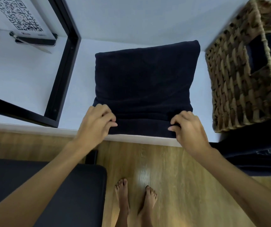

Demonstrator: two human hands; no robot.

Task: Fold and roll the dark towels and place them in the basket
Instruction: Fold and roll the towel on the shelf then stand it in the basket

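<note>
Towel point(145, 82), dark navy and folded into a broad rectangle, lies on the white table point(85, 76), its near end at the table's front edge and its far end toward the wall. Along that near end the cloth is turned into a low roll. My left hand point(97, 122) grips the roll's left end, fingers curled over the top of the fold and thumb tucked toward the cloth. My right hand point(187, 126) grips the roll's right end the same way, fingers curled and pinching the fabric.

Right of the towel, well apart from it, stands the woven wicker basket point(239, 79), with dark cloth showing through its handle hole and inside its rim. More dark fabric point(254, 145) hangs over the table edge below the basket. Left of the towel runs a black frame point(65, 63); beyond it lie a phone point(36, 42), a pair of scissors point(31, 43) across it, and a card with a QR code point(20, 15). Below the towel, past the table edge, I see the wooden floor point(172, 169), my bare feet point(134, 199) and a black seat point(74, 194) to their left.
</note>
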